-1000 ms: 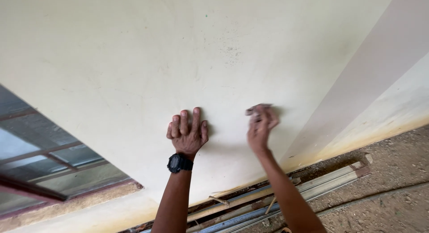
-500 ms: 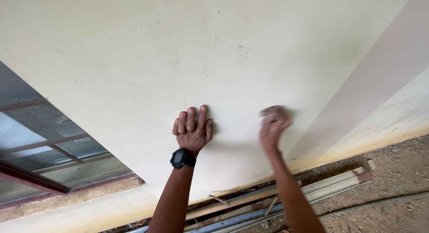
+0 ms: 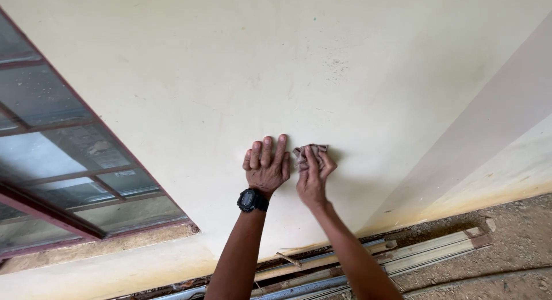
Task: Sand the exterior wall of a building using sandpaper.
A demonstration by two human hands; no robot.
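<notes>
Far to the left of both hands a window (image 3: 63, 156) with a dark red frame and dusty panes is set in the cream wall (image 3: 230, 76). The left hand (image 3: 267, 166) lies flat on the wall, palm against it, fingers stretched out and close together, pointing up. It holds nothing. A black watch (image 3: 252, 200) sits on its wrist just below.

Just to the right of it, almost touching, the right hand (image 3: 312, 176) presses a small brownish pad (image 3: 311, 150), a folded rag or piece of sandpaper, against the wall. Which of the two it is cannot be told. The fingers are bent over the pad and pin it to the surface, with the pad showing above the fingertips.

Above and right of the right hand, the wall bears faint dark specks (image 3: 333, 64). Further right a wide pale band (image 3: 483, 133) runs slantwise across the wall.

Below both forearms, at the wall's foot, long metal rails (image 3: 414, 257) and wooden strips lie on bare dirt ground (image 3: 517, 248).
</notes>
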